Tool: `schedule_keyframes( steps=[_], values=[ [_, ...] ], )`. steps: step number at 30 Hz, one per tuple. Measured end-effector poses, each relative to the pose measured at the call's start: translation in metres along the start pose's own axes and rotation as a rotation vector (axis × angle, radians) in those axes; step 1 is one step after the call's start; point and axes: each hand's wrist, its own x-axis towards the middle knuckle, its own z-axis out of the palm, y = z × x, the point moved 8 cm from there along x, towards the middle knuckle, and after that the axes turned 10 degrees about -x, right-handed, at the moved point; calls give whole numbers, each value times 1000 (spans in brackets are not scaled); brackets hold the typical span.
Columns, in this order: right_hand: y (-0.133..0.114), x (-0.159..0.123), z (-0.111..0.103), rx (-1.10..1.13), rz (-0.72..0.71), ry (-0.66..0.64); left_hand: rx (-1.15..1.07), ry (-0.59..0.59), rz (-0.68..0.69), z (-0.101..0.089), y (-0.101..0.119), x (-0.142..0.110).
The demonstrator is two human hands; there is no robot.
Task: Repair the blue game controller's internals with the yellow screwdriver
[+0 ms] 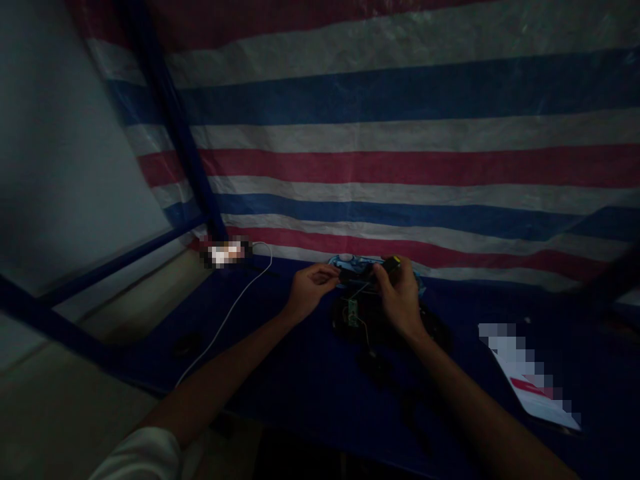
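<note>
My right hand [403, 293] is closed round a screwdriver [393, 264] with a black and yellow handle; its thin shaft seems to point down to the left. Below it lies a dark chassis [340, 325], like the base of a toy car, bearing a green circuit board [353, 312] with thin wires. Just behind the chassis is a light-blue shell [345, 259], partly hidden by my right hand. My left hand [315, 283] is at the shell's left end with its fingers pinched together; what they hold is too dark to make out.
A dark blue tabletop [300, 380] carries everything. At the left a white cable [233, 308] runs to a blurred bright item [225, 253]. A pale flat object [530, 383] lies at the right. Behind hangs a striped sheet [350, 167], beside a blue post [185, 133].
</note>
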Motion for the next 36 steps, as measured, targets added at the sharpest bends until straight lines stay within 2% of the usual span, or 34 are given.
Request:
schedule_keyframes(
  steps=[10,21,28,36],
  values=[
    [-8,-7,-3,93,26,41,-39,-38,-158,4,-8,-12],
    [-19,-15,-10,167,55,142,7,-62,-183,6,-11,-16],
    [-22,-17,-8,178,54,126,12,-83,-193,10,-10,-19],
    [-22,-16,-15,174,29,183,-38,-84,-215,9,-10,-18]
  ],
)
